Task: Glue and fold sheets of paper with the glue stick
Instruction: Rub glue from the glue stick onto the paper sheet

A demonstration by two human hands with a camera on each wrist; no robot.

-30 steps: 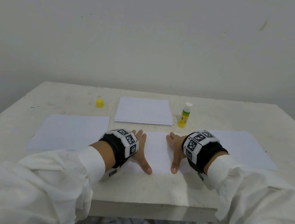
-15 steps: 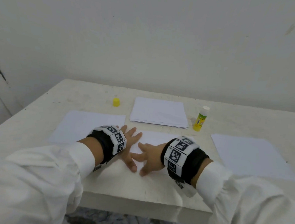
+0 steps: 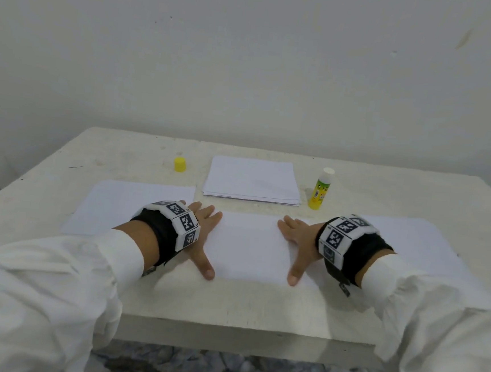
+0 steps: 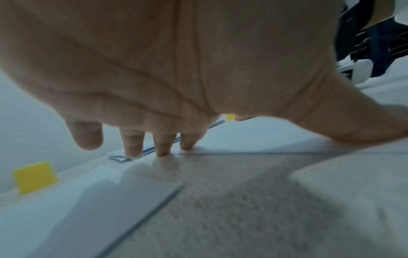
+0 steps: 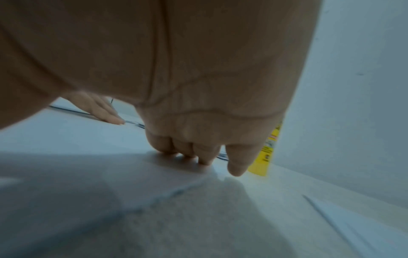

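A folded white sheet (image 3: 251,245) lies flat near the table's front edge. My left hand (image 3: 204,235) presses flat on its left edge, fingers straight and thumb spread toward me. My right hand (image 3: 297,246) presses flat on its right edge the same way. In the left wrist view the fingertips (image 4: 162,150) touch down at the sheet's far corner. The right wrist view has my fingertips (image 5: 205,157) on the paper (image 5: 110,157). The uncapped yellow glue stick (image 3: 321,189) stands upright behind my right hand. Its yellow cap (image 3: 180,164) sits at the back left.
A stack of white paper (image 3: 252,180) lies at the back middle of the table (image 3: 228,303). One single sheet (image 3: 129,211) lies at the left and another (image 3: 422,248) at the right. A white wall rises just behind the table.
Half a second ago my hands were close together at the sheet's middle. They have slid apart to its left and right edges.
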